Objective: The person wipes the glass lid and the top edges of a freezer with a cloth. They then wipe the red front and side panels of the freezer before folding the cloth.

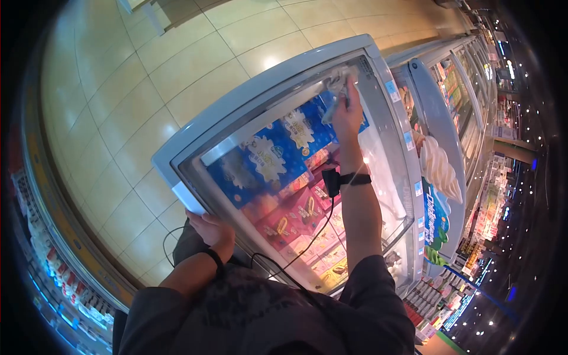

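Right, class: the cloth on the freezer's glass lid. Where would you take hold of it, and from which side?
Take the cloth by its bunched middle, from above with the palm down, as the right hand does. It is limp and pressed against the glass lid, so no edge stands free, and the freezer frame closes off its far side.

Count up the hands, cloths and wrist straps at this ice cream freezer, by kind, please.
Hands: 2, the left hand on the freezer rim, the right hand over its glass
Cloths: 1, the cloth in the right hand
Black wrist straps: 2, the left wrist strap, the right wrist strap
Total: 5
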{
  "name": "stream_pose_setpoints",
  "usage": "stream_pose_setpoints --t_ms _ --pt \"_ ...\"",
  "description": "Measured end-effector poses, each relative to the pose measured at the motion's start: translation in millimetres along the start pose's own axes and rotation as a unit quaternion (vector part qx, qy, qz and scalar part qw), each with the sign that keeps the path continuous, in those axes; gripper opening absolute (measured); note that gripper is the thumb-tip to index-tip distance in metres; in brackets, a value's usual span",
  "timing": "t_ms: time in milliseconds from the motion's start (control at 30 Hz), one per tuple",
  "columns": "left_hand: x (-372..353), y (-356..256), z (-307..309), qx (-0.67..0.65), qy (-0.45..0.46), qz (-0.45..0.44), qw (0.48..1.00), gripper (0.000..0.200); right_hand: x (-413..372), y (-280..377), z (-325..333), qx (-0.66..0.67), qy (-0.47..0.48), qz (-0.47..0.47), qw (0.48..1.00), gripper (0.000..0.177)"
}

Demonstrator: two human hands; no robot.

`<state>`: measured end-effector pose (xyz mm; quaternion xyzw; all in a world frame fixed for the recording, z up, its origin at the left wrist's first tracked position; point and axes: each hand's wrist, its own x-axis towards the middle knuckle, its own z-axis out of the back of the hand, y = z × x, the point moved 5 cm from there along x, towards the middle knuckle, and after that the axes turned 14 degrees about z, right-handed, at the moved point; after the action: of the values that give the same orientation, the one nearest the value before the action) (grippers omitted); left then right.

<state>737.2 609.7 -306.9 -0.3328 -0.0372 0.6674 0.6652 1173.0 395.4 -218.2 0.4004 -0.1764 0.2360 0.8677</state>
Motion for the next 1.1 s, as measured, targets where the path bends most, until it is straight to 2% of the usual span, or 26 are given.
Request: stream_pose_setpoints --t_ms 33,67,133,167,267,300,333,400,500,600,667,733,800,900,967,1033,1100 --pt "0 0 0 0.001 0.002 -0.018 1.000 0.080 1 14 -4 -0.033 0.006 0.068 0.997 0.045" --pt "2 2 1 0.005 0.005 -0.038 0.999 0.081 7 2 -7 -0.033 0.011 0.064 0.997 0.045" --pt "6 6 -1 0.013 -0.010 -0.043 0.999 0.083 38 -30 -18 -0.188 0.044 0.139 0.971 0.035" --pt "4 1 1 0.000 0.003 -0.033 0.999 0.083 43 -35 -19 -0.258 0.015 0.092 0.962 0.030" --pt "3 2 3 0.010 0.019 -0.003 1.000 0.082 35 -2 -26 -0.233 -0.015 0.075 0.969 0.028" --pt "2 -3 4 0.004 0.025 0.000 1.000 0.082 20 4 -33 -0.210 0.046 0.031 0.976 0.022" --pt "2 -7 6 -0.003 0.035 0.002 0.999 0.081 0 29 -39 -0.213 0.053 0.030 0.975 0.022" --pt "1 -6 5 0.015 0.038 0.008 0.999 0.080 -30 90 -54 -0.121 0.077 0.147 0.979 0.021" --pt "5 7 -1 0.006 0.044 0.019 0.999 0.076 -19 45 -53 -0.189 0.082 0.140 0.969 0.022" --pt "5 7 4 -0.032 0.030 -0.018 0.999 0.074 31 27 -25 -0.202 0.005 0.050 0.978 0.020" --pt "4 -4 7 -0.018 0.041 -0.008 0.999 0.073 22 31 -29 -0.195 -0.020 0.060 0.979 0.020" --pt "4 -4 8 -0.020 0.054 0.006 0.998 0.073 -9 84 -47 -0.129 0.076 0.157 0.976 0.026" --pt "5 -3 6 -0.024 0.045 0.013 0.999 0.073 -43 148 -70 -0.129 0.138 0.150 0.970 0.027" --pt "5 -9 12 -0.034 0.068 0.009 0.997 0.073 -60 139 -74 -0.151 0.138 0.132 0.970 0.028" --pt "10 0 3 -0.043 0.050 -0.016 0.998 0.073 -38 88 -66 -0.210 0.109 0.203 0.950 0.027" --pt "8 5 4 -0.079 0.048 -0.023 0.995 0.068 3 54 -42 -0.247 0.065 0.008 0.967 0.026" --pt "11 -5 15 -0.104 0.082 -0.022 0.991 0.065 -8 65 -46 -0.254 0.057 0.010 0.965 0.027"
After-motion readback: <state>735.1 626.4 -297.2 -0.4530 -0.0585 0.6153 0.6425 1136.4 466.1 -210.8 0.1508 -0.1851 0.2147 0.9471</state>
